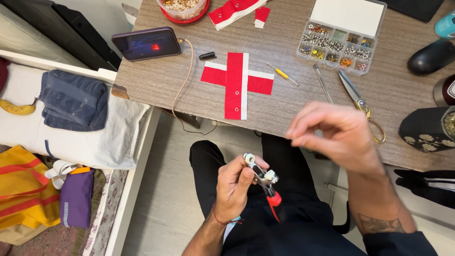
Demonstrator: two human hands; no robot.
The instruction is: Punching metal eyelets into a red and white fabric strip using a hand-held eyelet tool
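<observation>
Above the grey table [156,80], left hand [234,187] clamps snap pliers [263,180]; right hand [334,132], at 2 o'clock, pinches something unseen, which could slip floorward.

Right hand [334,130] motion-blurred — pinched item too small to tell, bowl [184,9] cut off at top edge

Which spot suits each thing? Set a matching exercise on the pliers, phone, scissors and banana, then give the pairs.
Things:
1. pliers
2. phone
3. scissors
4. banana

Places:
A. on the white bed, beside folded jeans
B. on the table, at its left end, with a cable plugged in
C. in the left hand, over the lap
D. on the table, below the parts box

Pairs: 1-C, 2-B, 3-D, 4-A
</observation>
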